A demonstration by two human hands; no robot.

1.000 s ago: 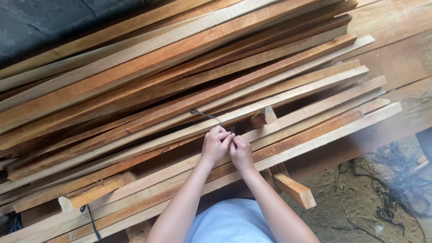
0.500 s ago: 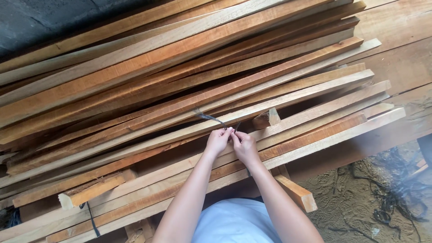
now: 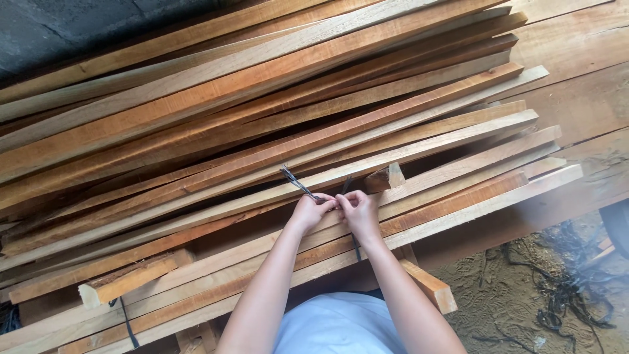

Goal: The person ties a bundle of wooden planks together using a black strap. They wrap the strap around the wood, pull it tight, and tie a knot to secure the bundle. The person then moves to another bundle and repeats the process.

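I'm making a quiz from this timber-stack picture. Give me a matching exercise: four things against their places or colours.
Things:
1. dark strap
2. short wood block
3. left hand
4. sandy ground

Places or colours:
A. lower right of the picture
B. pinched between both hands
C. touching the right hand
D. on the planks, just beyond the hands

Pairs: 1-B, 2-D, 3-C, 4-A

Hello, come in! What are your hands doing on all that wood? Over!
Left hand and right hand together, both pinching a dark strap. Strap runs over the stacked wooden slats. Small wood block lies just beyond the fingers.
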